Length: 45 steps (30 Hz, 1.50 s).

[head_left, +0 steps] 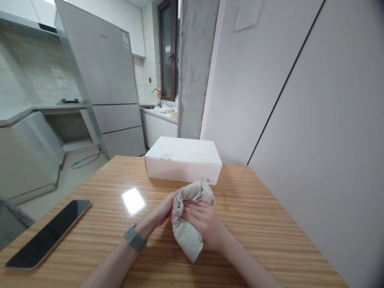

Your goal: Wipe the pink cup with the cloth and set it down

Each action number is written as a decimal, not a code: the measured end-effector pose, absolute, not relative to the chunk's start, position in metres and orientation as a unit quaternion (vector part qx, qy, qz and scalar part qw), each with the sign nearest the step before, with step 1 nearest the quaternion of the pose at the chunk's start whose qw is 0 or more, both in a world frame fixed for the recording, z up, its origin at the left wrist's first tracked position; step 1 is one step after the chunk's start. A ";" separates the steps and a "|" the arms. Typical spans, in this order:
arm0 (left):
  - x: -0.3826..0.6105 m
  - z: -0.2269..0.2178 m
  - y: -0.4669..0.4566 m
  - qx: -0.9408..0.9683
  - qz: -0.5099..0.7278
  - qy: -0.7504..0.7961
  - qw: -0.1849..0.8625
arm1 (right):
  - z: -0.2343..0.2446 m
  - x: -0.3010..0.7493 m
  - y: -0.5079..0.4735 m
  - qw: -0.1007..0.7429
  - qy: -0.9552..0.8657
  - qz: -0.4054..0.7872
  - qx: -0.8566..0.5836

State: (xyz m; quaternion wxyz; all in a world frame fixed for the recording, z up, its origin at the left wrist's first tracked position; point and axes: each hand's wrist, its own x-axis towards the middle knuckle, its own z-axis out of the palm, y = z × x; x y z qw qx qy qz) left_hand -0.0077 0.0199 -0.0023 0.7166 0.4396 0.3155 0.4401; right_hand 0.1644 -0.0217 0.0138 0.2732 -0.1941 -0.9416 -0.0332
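Note:
A beige cloth, maybe a sock (190, 224), is bunched between both my hands over the middle of the wooden table (264, 224). My left hand (163, 212) grips its left side, with a grey watch band on that wrist. My right hand (207, 226) wraps its fingers over the cloth from the right. The cloth's lower end hangs down towards the table top.
A closed white cardboard box (183, 159) stands just beyond my hands near the table's far edge. A dark phone (49, 234) lies face up at the table's left edge. A white wall runs along the right; a fridge (105, 80) and kitchen counters stand behind.

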 end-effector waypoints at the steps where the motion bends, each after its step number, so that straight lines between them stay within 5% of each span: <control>1: -0.006 0.000 0.018 0.445 0.442 0.316 0.712 | 0.013 0.165 -0.021 0.272 -0.941 -0.033 -0.199; 11: 0.013 0.011 0.002 0.494 0.492 0.390 0.601 | 0.008 0.174 -0.013 0.271 -0.917 0.008 -0.292; 22: 0.026 -0.012 -0.003 0.410 0.549 0.322 0.653 | 0.000 0.182 0.001 0.372 -0.869 0.059 -0.320; 31: 0.006 0.013 0.007 0.385 0.438 0.284 0.761 | 0.003 0.177 -0.013 0.309 -0.916 -0.069 -0.247; 35: -0.005 0.019 0.010 0.425 0.383 0.342 0.745 | -0.002 0.167 -0.018 0.284 -0.925 -0.139 -0.212; 45: -0.002 -0.003 0.017 0.488 0.459 0.364 0.647 | -0.005 0.178 -0.015 0.336 -0.906 -0.087 -0.241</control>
